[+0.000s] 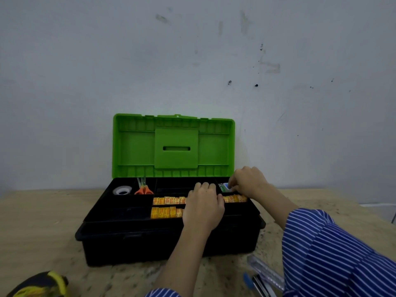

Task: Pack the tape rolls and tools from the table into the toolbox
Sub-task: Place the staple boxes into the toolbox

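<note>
We judge the task partly done. The toolbox stands open at frame centre; its tray already holds a clear tape roll, orange scissors and yellow packets. Our left hand rests flat on the tray, fingers relaxed. Our right hand pinches a small item into the upper-right compartment. A tape measure, lower left, and tools, lower right, remain on the bench.

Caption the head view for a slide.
Both hands reach into the open toolbox: left hand rests on the orange tape rolls, right hand places a small item in the far-right compartment.
</note>
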